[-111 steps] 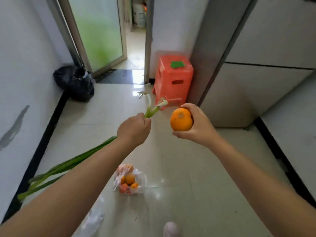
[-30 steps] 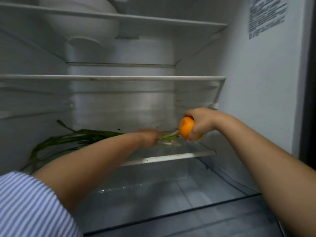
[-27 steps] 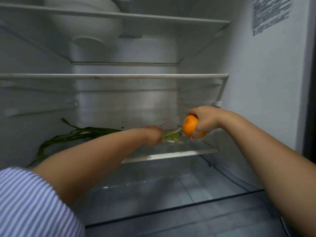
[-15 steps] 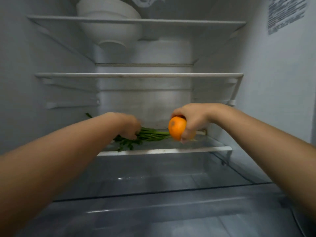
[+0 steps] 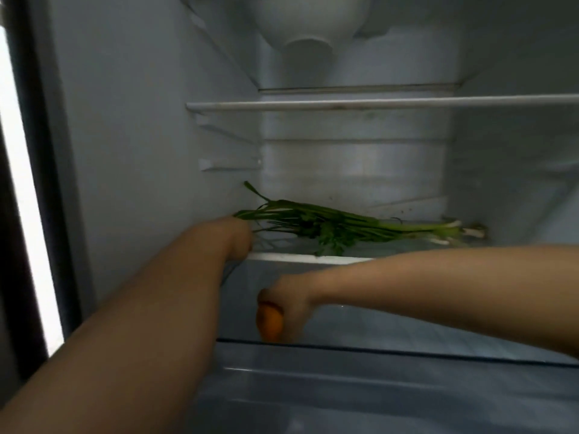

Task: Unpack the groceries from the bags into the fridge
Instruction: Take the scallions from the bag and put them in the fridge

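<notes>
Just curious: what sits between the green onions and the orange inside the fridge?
In the head view, the glass shelf's white front edge separates them: the green onions lie on it, and the orange, held in the right hand, is below.

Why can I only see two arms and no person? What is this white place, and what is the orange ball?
The camera sits on a person's head and looks forward and down, so you see only their arms, as if through their own eyes. There is just this one picture, and no machine: only two bare hands.

The white place is the inside of a fridge. The green onions lie flat on a glass shelf, white root ends to the right. The left hand is at their leafy tips by the shelf's front edge; whether it grips them is hard to tell.

The orange ball is an orange. The right hand holds it from above, lower down, in the space under that shelf. High up, a white bowl stands on another shelf.
</notes>
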The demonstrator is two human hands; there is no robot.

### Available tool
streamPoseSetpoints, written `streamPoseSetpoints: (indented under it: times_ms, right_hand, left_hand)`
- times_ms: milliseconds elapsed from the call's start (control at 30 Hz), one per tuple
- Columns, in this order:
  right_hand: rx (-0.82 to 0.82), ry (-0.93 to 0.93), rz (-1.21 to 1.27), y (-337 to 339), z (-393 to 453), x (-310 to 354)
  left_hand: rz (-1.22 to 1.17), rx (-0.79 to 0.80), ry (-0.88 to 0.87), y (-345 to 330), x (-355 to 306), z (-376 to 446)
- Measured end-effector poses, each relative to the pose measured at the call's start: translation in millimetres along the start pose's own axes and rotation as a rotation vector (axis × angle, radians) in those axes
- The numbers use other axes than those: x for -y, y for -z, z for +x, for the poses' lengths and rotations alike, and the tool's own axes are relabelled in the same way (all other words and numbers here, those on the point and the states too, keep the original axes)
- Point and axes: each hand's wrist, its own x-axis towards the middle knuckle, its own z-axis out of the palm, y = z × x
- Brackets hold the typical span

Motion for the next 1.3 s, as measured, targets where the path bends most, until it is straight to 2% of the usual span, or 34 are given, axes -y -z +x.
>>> streamPoseSetpoints:
  times_ms: [233, 433, 600, 767, 967, 1067, 1100, 1300]
  right_hand:
    - [-0.164, -0.130, 0.155, -31.6, 38.2, 0.1]
    - [-0.127, -0.139, 0.100, -36.7, 35.9, 5.8]
    - [-0.100, -0.078, 0.023, -8.3, -6.8, -0.8]
    - [-0.240, -0.145, 0.074, 9.9, -87.8, -12.8]
    - [-0.174, -0.186, 0.552, -12.2, -172.2, -25.1]
    - [-0.161, -0.230, 0.663, -23.9, -199.3, -20.6]
    - [-0.186, -0.239, 0.637, -26.3, -205.9, -18.4]
    - [-0.386, -0.265, 0.425, -41.9, -239.6, 0.5]
  left_hand:
    - [-0.013, -0.024, -0.017, -5.0, 1.5, 14.9]
    - [0.032, -0.030, -0.010, -1.0, -6.9, 5.6]
    - [0.066, -0.004, 0.016, 0.5, -14.2, -2.0]
    - [0.077, -0.082, 0.004, 9.3, -28.6, -15.5]
    - [-0.077, -0.043, -0.082, 21.4, -63.1, -72.1]
    - [-0.219, 0.027, -0.142, 14.5, -86.8, -122.0]
    - [-0.230, 0.012, -0.160, 10.8, -92.5, -137.4]
    - [-0.249, -0.309, -0.071, -25.5, -106.8, -202.6]
